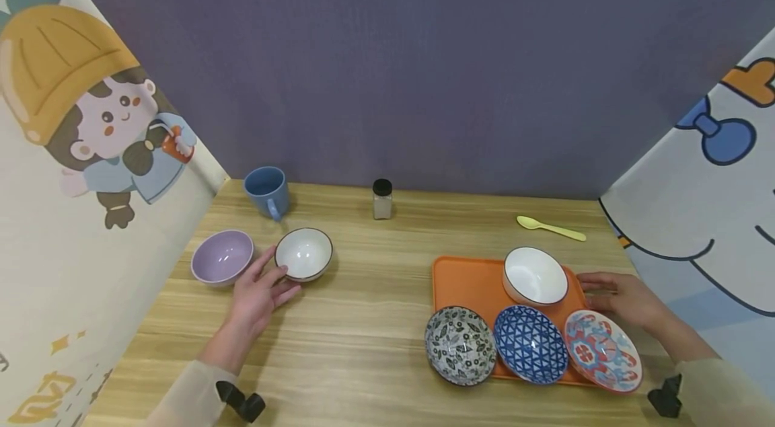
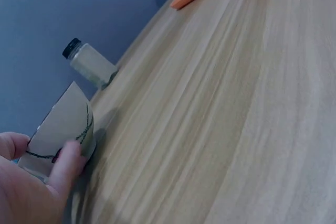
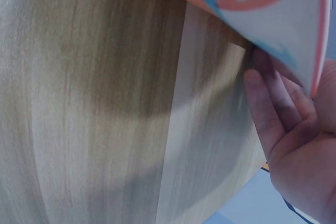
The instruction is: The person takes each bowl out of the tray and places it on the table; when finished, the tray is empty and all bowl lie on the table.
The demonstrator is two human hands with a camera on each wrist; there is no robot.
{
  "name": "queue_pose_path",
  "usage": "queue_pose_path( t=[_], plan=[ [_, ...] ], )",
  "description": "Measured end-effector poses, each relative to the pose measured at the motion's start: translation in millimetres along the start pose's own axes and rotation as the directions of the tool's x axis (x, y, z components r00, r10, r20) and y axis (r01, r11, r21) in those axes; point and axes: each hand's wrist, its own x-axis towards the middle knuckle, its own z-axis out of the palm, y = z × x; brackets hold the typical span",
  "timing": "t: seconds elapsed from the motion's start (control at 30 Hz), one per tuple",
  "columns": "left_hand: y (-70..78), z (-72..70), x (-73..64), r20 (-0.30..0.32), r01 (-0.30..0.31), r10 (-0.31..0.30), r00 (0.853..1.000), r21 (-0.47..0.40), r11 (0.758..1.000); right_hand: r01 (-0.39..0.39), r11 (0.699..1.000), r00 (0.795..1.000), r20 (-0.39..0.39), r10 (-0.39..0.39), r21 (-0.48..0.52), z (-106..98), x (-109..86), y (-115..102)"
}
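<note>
A small white bowl (image 1: 305, 253) with a dark rim stands on the table at the centre left; its outer wall carries a thin green line in the left wrist view. My left hand (image 1: 259, 296) is at the near left side of this bowl, fingers spread, fingertips against its rim and wall. A purple bowl (image 1: 223, 257) is just left of that hand. My right hand (image 1: 623, 299) lies along the right edge of an orange tray (image 1: 463, 279), fingers extended. In the right wrist view, the red-and-blue patterned bowl (image 3: 262, 3) partly hides the fingertips.
On the tray are a white bowl (image 1: 535, 276), a grey floral bowl (image 1: 461, 346), a blue patterned bowl (image 1: 531, 345) and the red-and-blue one, some overhanging its front edge. Behind stand a blue mug (image 1: 266, 191), a black-capped jar (image 1: 382, 202) and a yellow spoon (image 1: 551, 228).
</note>
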Motion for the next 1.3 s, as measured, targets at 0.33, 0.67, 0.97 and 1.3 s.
queue_pose_path(
  t=[0.33, 0.67, 0.97, 1.3],
  plan=[
    [-4.3, -5.5, 0.7, 0.018, 0.006, -0.008, 1.0, 0.081, 0.997, 0.007, 1.0, 1.0, 0.004, -0.007, 0.017, 1.8, -0.6, 0.4],
    [-5.2, -9.9, 0.0, 0.067, -0.031, 0.022, 0.998, 0.144, 0.989, 0.015, 1.0, 1.0, -0.001, -0.015, -0.02, 1.3, -0.5, -1.3],
    [-6.1, -10.0, -1.5, 0.033, -0.081, 0.076, 0.997, 0.204, 0.976, 0.013, 0.998, 1.0, -0.012, -0.013, -0.064, 0.5, -0.6, 0.1],
    [5.0, -5.2, -12.1, 0.01, -0.132, 0.14, 0.99, 0.416, 0.9, -0.001, 0.995, 1.0, -0.013, 0.0, -0.095, -2.8, 1.8, 1.0]
  ],
)
